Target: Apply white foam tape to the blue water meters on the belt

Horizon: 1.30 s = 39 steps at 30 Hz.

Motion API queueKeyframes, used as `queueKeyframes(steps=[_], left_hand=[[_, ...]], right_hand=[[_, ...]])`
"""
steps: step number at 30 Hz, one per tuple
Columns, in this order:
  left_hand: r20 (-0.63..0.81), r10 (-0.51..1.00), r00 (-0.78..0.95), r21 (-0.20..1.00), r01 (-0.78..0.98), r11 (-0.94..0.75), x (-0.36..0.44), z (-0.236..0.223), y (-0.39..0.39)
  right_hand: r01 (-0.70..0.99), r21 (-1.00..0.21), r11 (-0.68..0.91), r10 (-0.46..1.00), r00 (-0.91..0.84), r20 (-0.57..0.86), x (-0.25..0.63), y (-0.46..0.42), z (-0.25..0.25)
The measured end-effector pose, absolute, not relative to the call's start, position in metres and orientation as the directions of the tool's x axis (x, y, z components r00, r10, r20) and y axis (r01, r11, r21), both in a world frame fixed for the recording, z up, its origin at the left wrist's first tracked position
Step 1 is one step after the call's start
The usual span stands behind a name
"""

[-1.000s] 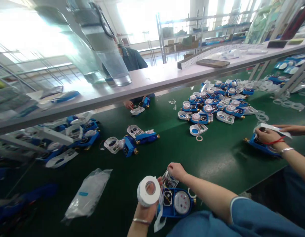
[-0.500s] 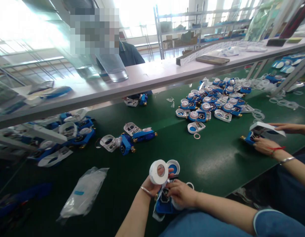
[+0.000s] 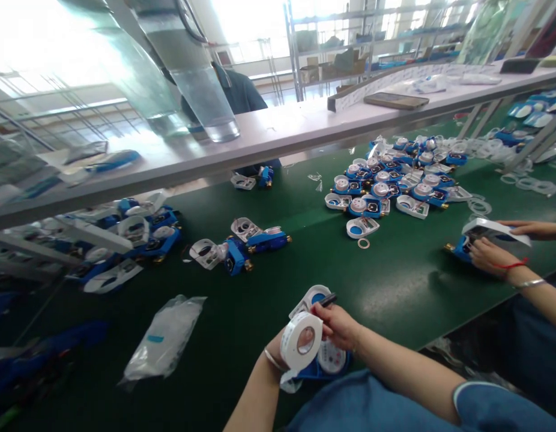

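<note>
My left hand [image 3: 277, 349] is closed around a white roll of tape [image 3: 301, 341], its loose end hanging down below the roll. My right hand [image 3: 341, 326] pinches a short black rod-shaped thing [image 3: 327, 299], which slants up to the right just behind the roll. Under both hands lies a blue water meter [image 3: 334, 359] with a round dial, close to my body and partly covered by the roll and the hands. Beyond it rests a white plastic cover [image 3: 313, 295] with a blue disc inside, also partly hidden by my fingers.
On the green table [image 3: 282, 282], a clear plastic bag [image 3: 165, 342] lies to the left. Several meters with covers [image 3: 235, 255] lie ahead, with a heap of meters [image 3: 386, 180] farther right. A raised shelf [image 3: 278, 129] carries bottles. A co-worker's hands [image 3: 492, 258] handle another meter at right.
Both hands came together over the meter. The roll moved right and now covers part of it. The right hand, earlier at the white cover, now holds the black rod-shaped thing higher up.
</note>
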<state>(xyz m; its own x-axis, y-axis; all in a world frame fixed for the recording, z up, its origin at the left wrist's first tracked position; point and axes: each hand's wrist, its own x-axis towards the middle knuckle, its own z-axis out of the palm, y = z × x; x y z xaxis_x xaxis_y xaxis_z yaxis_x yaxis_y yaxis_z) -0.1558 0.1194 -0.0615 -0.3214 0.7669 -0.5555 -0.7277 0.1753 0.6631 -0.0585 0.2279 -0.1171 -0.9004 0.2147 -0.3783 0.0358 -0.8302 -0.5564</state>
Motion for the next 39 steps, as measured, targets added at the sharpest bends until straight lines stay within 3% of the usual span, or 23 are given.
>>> queueKeyframes(steps=[3,6,10,13,16,18,24,30,33,36,39], left_hand=[[-0.478,0.863,-0.16,0.77,-0.548,0.325,-0.155,-0.053,0.113],[-0.405,0.905,-0.132,0.843,-0.436,0.314,-0.158,-0.048,0.1],[-0.437,0.863,-0.252,0.797,-0.554,0.242,-0.167,-0.063,0.077],[-0.599,0.713,-0.364,0.688,-0.689,0.226,-0.173,-0.084,0.061],[-0.706,0.611,-0.359,0.61,-0.746,0.267,-0.168,-0.1,0.049],[-0.721,0.612,-0.324,0.59,-0.75,0.298,-0.16,-0.105,0.043],[-0.743,0.544,-0.389,0.581,-0.779,0.237,-0.123,-0.122,0.044],[-0.737,0.603,-0.303,0.593,-0.718,0.364,-0.096,-0.133,0.066],[-0.648,0.695,-0.312,0.725,-0.532,0.437,-0.107,-0.112,0.069],[-0.45,0.793,-0.411,0.89,-0.13,0.437,-0.129,-0.081,0.068],[-0.247,0.847,-0.471,0.887,0.243,0.394,-0.143,-0.057,0.067]], right_hand=[[-0.181,-0.525,-0.831,0.43,-0.808,-0.402,-0.05,0.238,-0.107],[-0.243,-0.495,-0.834,0.451,-0.818,-0.357,-0.032,0.241,-0.092],[-0.097,-0.543,-0.834,0.312,-0.895,-0.32,-0.003,0.221,-0.093],[0.137,-0.589,-0.796,0.175,-0.88,-0.441,0.014,0.2,-0.121],[0.283,-0.607,-0.743,0.141,-0.821,-0.554,0.023,0.19,-0.152],[0.257,-0.672,-0.695,0.21,-0.821,-0.531,0.025,0.19,-0.166],[-0.035,-0.836,-0.548,0.591,-0.723,-0.357,-0.002,0.223,-0.168],[-0.105,-0.895,-0.433,0.661,-0.712,-0.236,-0.052,0.281,-0.144],[-0.091,-0.924,-0.372,0.61,-0.774,-0.169,-0.053,0.289,-0.117],[-0.063,-0.941,-0.332,0.483,-0.868,-0.113,-0.045,0.275,-0.091],[-0.009,-0.925,-0.38,0.379,-0.914,-0.146,-0.034,0.249,-0.079]])
